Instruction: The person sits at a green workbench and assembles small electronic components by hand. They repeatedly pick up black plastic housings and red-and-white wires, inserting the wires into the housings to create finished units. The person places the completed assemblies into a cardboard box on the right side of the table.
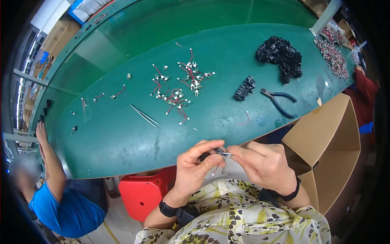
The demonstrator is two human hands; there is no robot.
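Both hands are up close to the body, just off the near edge of the green desk (pixel 122 142). The left hand (pixel 194 166) has its fingers pinching a small black connector (pixel 205 155), and the right hand (pixel 264 164) pinches the little metal-tipped wire end (pixel 224 154) meeting it. That part looks tiny, light and stiff, and I'd guess the thin pins bend easily, so hold it by the plastic body. A heap of red wired pieces (pixel 178 87), tweezers (pixel 144 116), pliers (pixel 280 101) and black parts (pixel 280 57) sit farther out. A cardboard box (pixel 329 150) crowds the right side; the left looks more open.
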